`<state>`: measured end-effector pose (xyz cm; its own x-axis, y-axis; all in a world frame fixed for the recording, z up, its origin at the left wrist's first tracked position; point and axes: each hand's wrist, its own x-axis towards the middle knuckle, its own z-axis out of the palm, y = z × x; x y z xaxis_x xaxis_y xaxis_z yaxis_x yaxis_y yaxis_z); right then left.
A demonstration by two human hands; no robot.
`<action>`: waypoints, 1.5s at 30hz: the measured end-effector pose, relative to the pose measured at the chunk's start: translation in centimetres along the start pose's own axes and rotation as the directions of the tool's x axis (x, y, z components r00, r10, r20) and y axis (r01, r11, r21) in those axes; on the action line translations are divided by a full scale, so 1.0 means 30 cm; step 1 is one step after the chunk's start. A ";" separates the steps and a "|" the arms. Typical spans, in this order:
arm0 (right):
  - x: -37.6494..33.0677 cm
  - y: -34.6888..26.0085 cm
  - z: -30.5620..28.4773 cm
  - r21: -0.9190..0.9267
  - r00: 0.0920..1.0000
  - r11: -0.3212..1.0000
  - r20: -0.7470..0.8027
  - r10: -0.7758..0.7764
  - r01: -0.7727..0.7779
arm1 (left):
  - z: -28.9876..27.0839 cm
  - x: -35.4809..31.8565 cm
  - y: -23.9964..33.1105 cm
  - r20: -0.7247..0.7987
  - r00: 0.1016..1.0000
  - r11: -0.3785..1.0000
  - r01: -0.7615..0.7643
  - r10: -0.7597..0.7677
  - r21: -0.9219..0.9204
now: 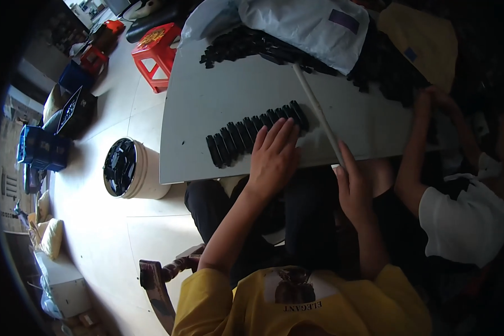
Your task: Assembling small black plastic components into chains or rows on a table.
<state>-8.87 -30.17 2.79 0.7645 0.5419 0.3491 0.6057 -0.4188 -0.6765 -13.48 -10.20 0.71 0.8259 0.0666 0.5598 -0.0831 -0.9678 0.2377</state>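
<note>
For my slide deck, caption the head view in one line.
Left hand rests on a row of black parts; right hand holds a white rod.

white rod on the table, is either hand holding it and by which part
The right hand grips the white rod at its near end. The left hand rests flat on the row of black parts, holding nothing.

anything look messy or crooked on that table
Nothing looks damaged or spilled. The left hand rests on a tidy row of black parts, and the right hand holds the white stick near the table edge. The far black pile lies loose.
</note>
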 end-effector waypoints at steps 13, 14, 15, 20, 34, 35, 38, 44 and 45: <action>0.136 -0.035 0.090 -0.259 0.993 0.966 0.110 0.042 -0.012 | 0.063 0.021 -0.009 0.036 0.992 0.989 0.122 -0.119 -0.080; 0.143 -0.018 0.098 -0.333 0.969 0.942 0.214 0.122 -0.045 | 0.068 0.021 -0.010 0.041 0.992 0.989 0.123 -0.120 -0.080; 0.144 -0.012 0.093 -0.336 0.969 0.940 0.211 0.126 -0.049 | 0.072 0.023 -0.010 0.046 0.992 0.989 0.124 -0.120 -0.081; 0.164 -0.053 0.060 -0.206 0.998 0.977 0.038 -0.045 0.052 | 0.064 0.017 -0.012 0.018 0.992 0.988 0.127 -0.126 -0.087; 0.139 -0.082 0.069 -0.239 0.985 0.970 0.153 0.083 -0.044 | 0.082 0.004 -0.019 -0.058 0.992 0.993 0.109 -0.112 -0.056; 0.139 -0.094 0.062 -0.209 0.989 0.977 0.133 0.067 -0.038 | 0.076 0.009 -0.016 -0.088 0.991 0.994 0.100 -0.104 -0.052; 0.142 -0.117 0.054 -0.157 0.989 0.987 0.130 0.065 -0.045 | 0.084 -0.008 -0.023 -0.160 0.983 0.995 0.084 -0.090 -0.047; 0.128 -0.129 0.091 -0.250 0.993 0.966 0.110 -0.046 0.072 | 0.090 -0.016 -0.020 -0.248 0.963 0.993 0.089 -0.105 -0.074; 0.126 -0.139 0.091 -0.432 0.952 0.902 0.284 0.117 0.018 | 0.092 -0.020 -0.022 -0.254 0.961 0.992 0.095 -0.113 -0.082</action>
<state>-9.10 -24.39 5.15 0.7359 0.6736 0.0689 0.6552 -0.6827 -0.3235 -12.38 -10.27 -1.98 0.6612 0.2347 0.7125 -0.0503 -0.9338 0.3542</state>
